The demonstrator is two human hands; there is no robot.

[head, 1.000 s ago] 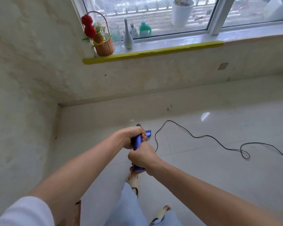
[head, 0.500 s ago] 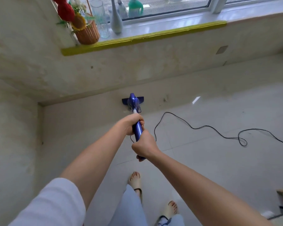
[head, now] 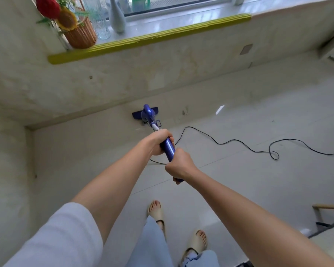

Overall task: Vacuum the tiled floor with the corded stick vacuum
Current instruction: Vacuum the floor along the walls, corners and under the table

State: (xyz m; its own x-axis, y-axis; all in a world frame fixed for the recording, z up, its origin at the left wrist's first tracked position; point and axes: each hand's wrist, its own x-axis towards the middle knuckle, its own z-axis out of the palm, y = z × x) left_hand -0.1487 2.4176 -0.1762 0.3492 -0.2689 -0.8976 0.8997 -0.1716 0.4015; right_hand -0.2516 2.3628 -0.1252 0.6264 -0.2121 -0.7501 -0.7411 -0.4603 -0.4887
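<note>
Both hands are closed around the blue handle of the corded stick vacuum [head: 167,146]. The left hand [head: 159,142] takes the upper part of the handle, just below the short silver tube section; its grip is fully wrapped, fingers curled over the far side. The right hand [head: 179,166] takes the lower end of the handle, nearer the body; its grip is likewise closed, and only the rounded blue butt of the handle shows beneath it. The two hands sit close together, with a short length of bare handle between them.

The vacuum extends away from the person toward the wall under the windowsill [head: 181,26]. Its blue motor body and flat floor head [head: 145,113] lie on the tiled floor [head: 239,180], at the base of that wall, the head about parallel to it.

The black power cord [head: 229,140] runs from beside the handle across the floor to the right of the vacuum, forms one small loop, and leaves the frame at the right edge. A further short length of cord shows under the left forearm.

On the windowsill, left of the vacuum's line, stand a wicker basket [head: 81,35] with artificial flowers, a clear ribbed glass [head: 98,20] and a pale slender vase [head: 117,18]. A yellow strip [head: 143,40] edges the sill front.

The person's feet, in beige slides [head: 156,212], stand on the floor behind the vacuum.
</note>
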